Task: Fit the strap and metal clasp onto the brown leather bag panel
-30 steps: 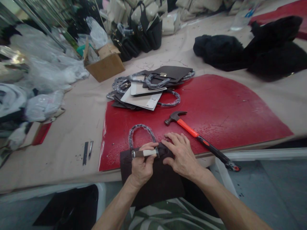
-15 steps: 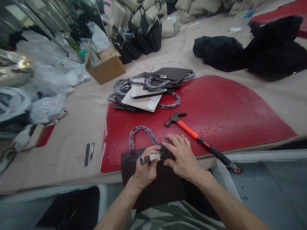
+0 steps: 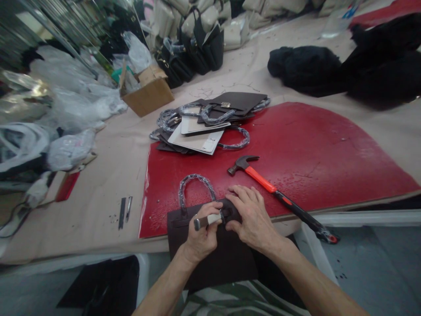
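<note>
A dark brown bag panel (image 3: 210,259) with a plastic-wrapped handle (image 3: 196,186) hangs over the near edge of the red mat (image 3: 312,149). My left hand (image 3: 200,235) is shut on a small tool with a white and metal handle (image 3: 206,220), its tip against the panel's clasp area. My right hand (image 3: 251,217) presses flat on the panel's top strap, fingers spread, just right of the tool. A hammer (image 3: 278,197) with an orange and black handle lies on the mat to the right of my hands.
A pile of bag panels and wrapped handles (image 3: 205,125) lies at the mat's far left. A cardboard box (image 3: 148,90), finished bags (image 3: 194,44) and plastic bags (image 3: 62,114) stand further back. Black fabric heaps (image 3: 329,66) are at the right. Two thin metal pieces (image 3: 125,210) lie left of the mat.
My left hand has turned the tool from level to angled, its tip now pushed toward the clasp under my right fingers. The view has shifted slightly.
</note>
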